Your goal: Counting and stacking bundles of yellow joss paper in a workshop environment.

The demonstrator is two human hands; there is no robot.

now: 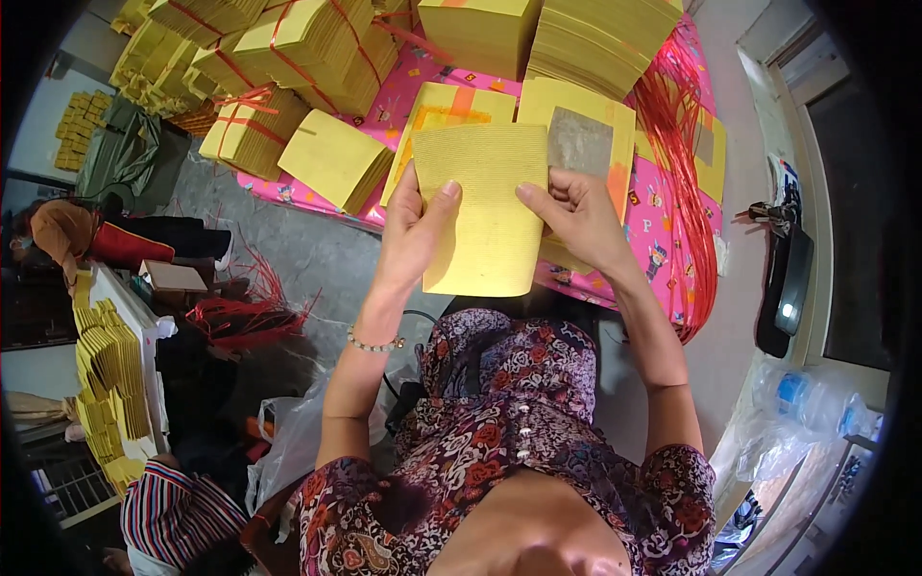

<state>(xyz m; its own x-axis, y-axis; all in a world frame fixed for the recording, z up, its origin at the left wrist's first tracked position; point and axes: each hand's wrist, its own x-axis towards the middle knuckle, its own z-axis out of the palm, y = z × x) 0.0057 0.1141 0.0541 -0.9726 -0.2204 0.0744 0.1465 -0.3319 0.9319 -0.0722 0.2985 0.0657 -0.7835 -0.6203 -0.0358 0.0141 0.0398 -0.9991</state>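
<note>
A rectangular piece of yellow ribbed paper (pixel 485 216) is held upright between my two hands, above the near edge of the pink table. My left hand (pixel 420 226) pinches its left side, thumb on the front face. On the opposite side my right hand (pixel 581 213) grips the edge, its thumb also on the front and its other fingers curled. Whether it is one sheet or several is hidden. Behind it lie a yellow sheet with an orange print, partly covered, and a yellow sheet with a grey square patch (pixel 581 142). A small loose yellow paper stack (pixel 331 158) rests to the left.
Tall yellow paper stacks (pixel 600 43) and bundles tied with red string (pixel 312 48) fill the table's far side. Red strands (pixel 680 192) hang over its right side. Leftward, a person in brown (pixel 62 230) and another in stripes (pixel 182 514) are near a white table holding yellow stacks (pixel 110 365).
</note>
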